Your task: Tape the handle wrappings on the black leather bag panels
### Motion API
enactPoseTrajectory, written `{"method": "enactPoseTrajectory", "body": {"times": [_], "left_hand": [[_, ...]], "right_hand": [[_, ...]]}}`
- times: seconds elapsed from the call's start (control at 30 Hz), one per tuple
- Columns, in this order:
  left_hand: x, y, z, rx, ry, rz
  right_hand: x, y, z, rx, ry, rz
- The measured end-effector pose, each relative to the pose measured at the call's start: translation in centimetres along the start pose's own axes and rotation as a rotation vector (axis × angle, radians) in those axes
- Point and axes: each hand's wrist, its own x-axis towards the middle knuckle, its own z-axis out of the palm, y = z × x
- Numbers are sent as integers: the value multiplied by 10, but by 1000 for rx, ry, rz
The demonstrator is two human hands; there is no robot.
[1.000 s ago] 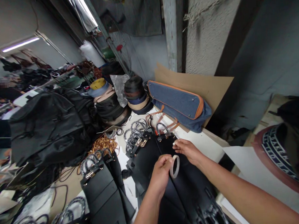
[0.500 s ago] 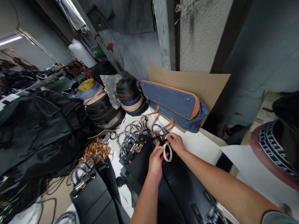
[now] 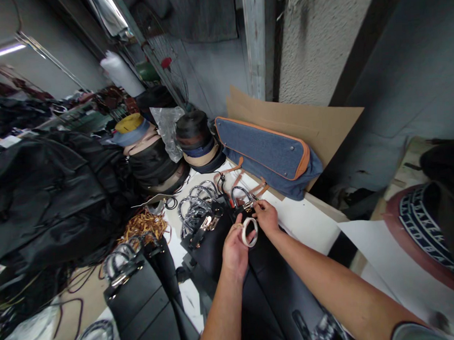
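Tape (image 3: 249, 244): held by left hand (image 3: 234, 248) | handle (image 3: 240, 187): 12 o'clock of tape | right hand (image 3: 266, 217): 2 o'clock, at handle base, grip cannot be told

From the person's head, the one camera looks forward and down, near above the tape roll (image 3: 249, 244), across the table (image 3: 302, 222) toward the far wall (image 3: 58, 31).

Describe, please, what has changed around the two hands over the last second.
The right hand has moved to the shiny metal fitting on the smooth black panel; the left hand has brought the whitish ring-shaped roll closer to that fitting. The roll stays in that hand, and the blue fabric bag with orange trim has stayed put.
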Motion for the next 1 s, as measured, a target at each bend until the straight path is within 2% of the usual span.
{"method": "enactPoseTrajectory", "body": {"times": [0.17,0.57,0.87,1.0], "left_hand": [[-1,0,0,-14,-9,-4],[3,-3,-6,-20,-11,-23],[4,-2,-5,-34,-12,-23],[4,-2,-6,-39,-14,-28]], "right_hand": [[-3,-5,-2,-59,-4,-46],[-10,-7,-8,-160,-104,-156],[-10,-14,-11,-198,-120,-183],[-7,-12,-14,-172,-163,-127]]}}
